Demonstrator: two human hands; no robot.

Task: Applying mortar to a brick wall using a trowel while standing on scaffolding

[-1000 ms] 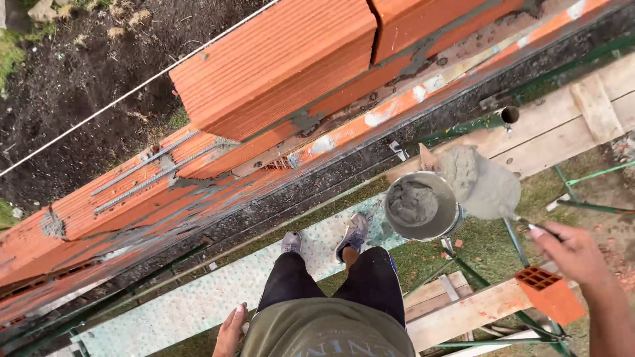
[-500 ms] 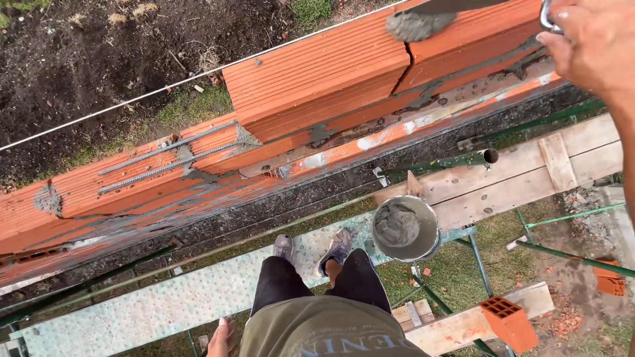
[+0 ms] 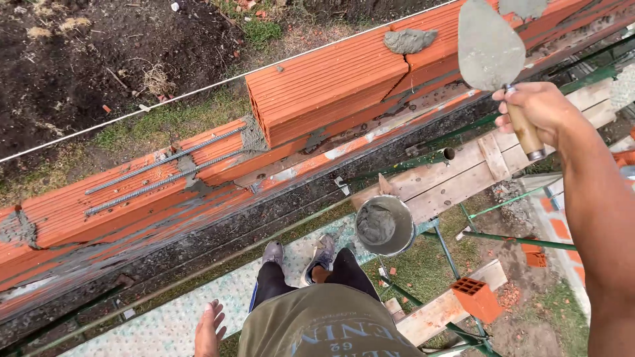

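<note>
Since a moment ago your right hand (image 3: 539, 109) has dropped from the frame's top corner, and a mortar blob (image 3: 410, 41) now sits on the upper block. Brick wall (image 3: 198, 192) runs diagonally; two rebars (image 3: 165, 172) lie in its lower course. Mortar bucket (image 3: 385, 225) stands on the scaffold plank (image 3: 463, 178). Trowel (image 3: 489, 46), mortar-smeared, blade over the wall, your right grip clenched on its wooden handle. Left hand (image 3: 209, 328) released, fingers spread, by your hip.

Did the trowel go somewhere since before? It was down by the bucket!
Yes. The trowel went up from beside the mortar bucket to the top of the brick wall, held in the right hand.
</note>
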